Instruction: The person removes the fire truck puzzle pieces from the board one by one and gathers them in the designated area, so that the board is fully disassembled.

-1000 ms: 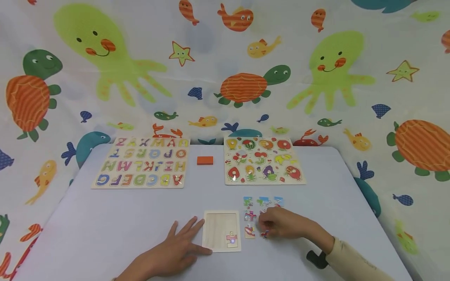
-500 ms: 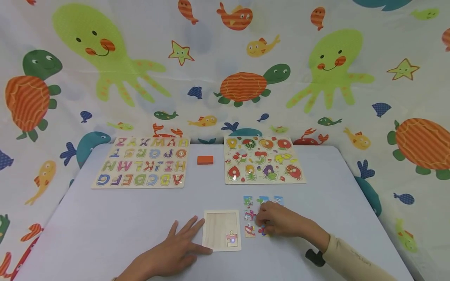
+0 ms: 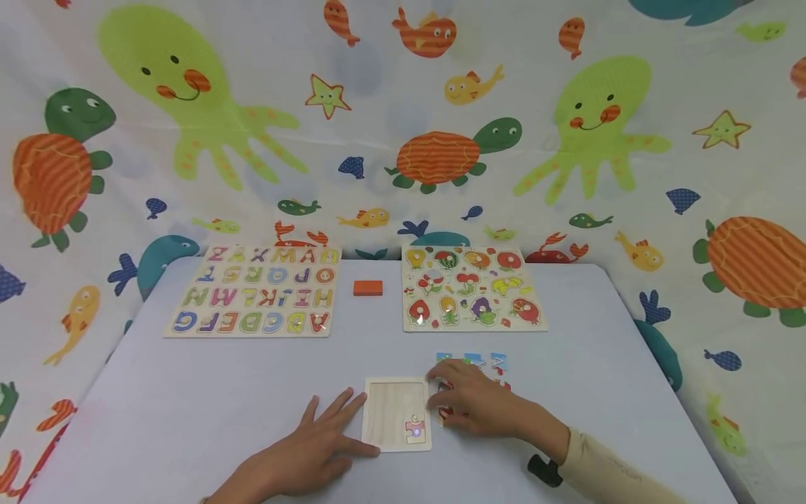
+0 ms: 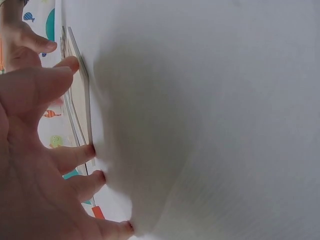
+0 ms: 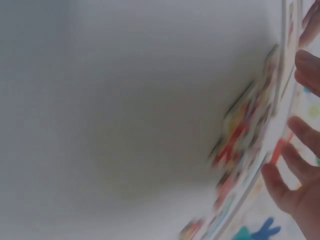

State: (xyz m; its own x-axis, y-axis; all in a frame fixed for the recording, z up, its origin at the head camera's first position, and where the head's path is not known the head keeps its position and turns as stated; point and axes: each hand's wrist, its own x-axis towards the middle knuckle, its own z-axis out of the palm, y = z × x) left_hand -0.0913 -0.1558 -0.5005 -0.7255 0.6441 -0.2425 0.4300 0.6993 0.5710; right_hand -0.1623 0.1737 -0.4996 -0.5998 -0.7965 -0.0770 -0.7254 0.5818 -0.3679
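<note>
A small square wooden puzzle tray (image 3: 385, 413) lies near the front of the table, with one pink jigsaw piece (image 3: 415, 430) in its lower right corner. My left hand (image 3: 315, 448) is spread flat at the tray's left side, fingertips and thumb touching its rim. To the right of the tray, my right hand (image 3: 481, 402) hovers over loose jigsaw pieces (image 3: 498, 362), fingers apart and slightly bent, fingertips close to the tray's right rim. In the right wrist view nothing shows between those fingers (image 5: 302, 137); the pieces below are blurred. The hand hides several pieces in the head view.
A wooden alphabet board (image 3: 252, 294) lies at the back left. At the back right is a fruit puzzle board (image 3: 455, 322). An orange block (image 3: 368, 288) sits between the boards. Behind the table hangs a curtain (image 3: 378, 91) printed with sea animals.
My right hand has moved left from the middle pieces to those beside the tray, its fingers spreading. The left hand and the piece in the tray have stayed in place.
</note>
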